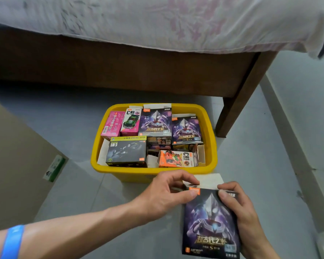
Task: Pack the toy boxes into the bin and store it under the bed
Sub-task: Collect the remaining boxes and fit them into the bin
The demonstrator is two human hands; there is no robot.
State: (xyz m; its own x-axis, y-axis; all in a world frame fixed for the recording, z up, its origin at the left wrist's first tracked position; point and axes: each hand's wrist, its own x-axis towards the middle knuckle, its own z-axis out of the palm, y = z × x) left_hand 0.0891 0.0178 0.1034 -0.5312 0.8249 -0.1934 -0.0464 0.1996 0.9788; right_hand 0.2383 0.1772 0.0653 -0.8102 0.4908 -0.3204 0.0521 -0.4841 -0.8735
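I've got the purple toy box in both hands just in front of the yellow bin's near wall, left hand pinching its top-left corner by the open flap, right hand gripping its right edge, bin packed with boxes on floor beside bed's corner leg.

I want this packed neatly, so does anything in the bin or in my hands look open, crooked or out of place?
Yes. The purple box held by both hands, left hand and right hand, has its top flap open. In the yellow bin, several boxes also show raised flaps, and the orange box lies tilted.
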